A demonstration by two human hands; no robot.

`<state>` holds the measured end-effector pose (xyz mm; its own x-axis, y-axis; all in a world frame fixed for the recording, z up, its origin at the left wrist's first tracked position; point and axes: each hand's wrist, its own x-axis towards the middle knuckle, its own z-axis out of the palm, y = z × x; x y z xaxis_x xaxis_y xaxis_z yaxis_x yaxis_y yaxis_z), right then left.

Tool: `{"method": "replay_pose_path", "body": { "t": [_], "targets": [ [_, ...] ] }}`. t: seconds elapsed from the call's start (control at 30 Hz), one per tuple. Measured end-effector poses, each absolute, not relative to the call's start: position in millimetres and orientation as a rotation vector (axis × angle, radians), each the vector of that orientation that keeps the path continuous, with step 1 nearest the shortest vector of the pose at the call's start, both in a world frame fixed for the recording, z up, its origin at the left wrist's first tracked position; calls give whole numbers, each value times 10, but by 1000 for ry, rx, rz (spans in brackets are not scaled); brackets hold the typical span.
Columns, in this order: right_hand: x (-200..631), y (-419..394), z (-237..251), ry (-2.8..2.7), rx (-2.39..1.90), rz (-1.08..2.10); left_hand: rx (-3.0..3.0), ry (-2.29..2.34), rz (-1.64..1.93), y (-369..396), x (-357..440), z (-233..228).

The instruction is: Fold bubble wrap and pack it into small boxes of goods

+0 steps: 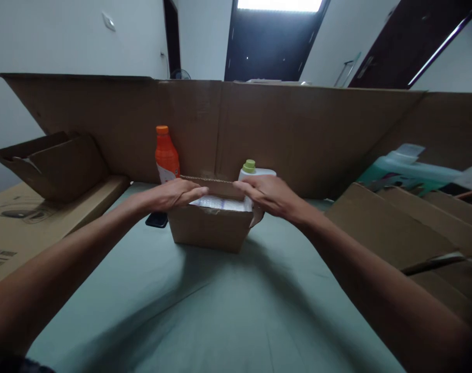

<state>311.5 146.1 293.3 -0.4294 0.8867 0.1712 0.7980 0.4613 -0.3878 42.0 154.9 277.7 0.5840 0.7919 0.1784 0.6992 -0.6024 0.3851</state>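
Observation:
A small brown cardboard box (210, 228) stands on the green cloth with its top open. Clear bubble wrap (220, 203) fills the inside up near the rim. My left hand (170, 196) grips the box's upper left edge, thumb and fingers reaching over the opening. At the upper right, my right hand (269, 194) is closed on the edge by the raised back flap (212, 187). Its fingertips are partly hidden. An orange bottle (166, 153) stands behind my left hand, and a white bottle with a green cap (249, 167) is behind my right.
A dark phone (157, 220) lies left of the box on the green cloth (220, 311). A tall cardboard wall (298, 129) runs across the back. Cardboard boxes (73, 166) sit at the left. At the right, a teal bottle (410, 168) lies behind an open carton (387, 223).

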Motion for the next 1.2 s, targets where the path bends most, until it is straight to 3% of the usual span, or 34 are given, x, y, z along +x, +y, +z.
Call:
{"method": "replay_pose_path", "body": {
  "t": [0.07, 0.17, 0.3, 0.4, 0.6, 0.83, 0.97, 1.2],
  "targets": [
    [3362, 1124, 2835, -2098, -1379, 104, 2505, 1280, 910, 1240, 174, 2639],
    [3640, 784, 2395, -1899, -1441, 218, 2149, 1592, 1352, 893, -155, 2206],
    [3511, 871, 1680, -1877, -1509, 496, 1753, 1542, 1230, 964, -132, 1560],
    [3249, 1072, 1450, -1842, -1495, 588, 1628, 1306, 1267, 1214, 198, 1339],
    [3294, 629, 1424, -1713, -1634, 518, 1589, 1237, 1351, 758, 505, 1244],
    [2522, 164, 1420, -1899, -1212, 653, 1303, 1701, 1353, -344, -471, 1276],
    [2268, 351, 1495, -1904, -1176, 655, 1350, 1651, 1440, -163, -547, 1381],
    [3384, -109, 1353, -1635, -1544, 462, 1535, 1159, 1237, 413, 459, 1229]
  ]
}}
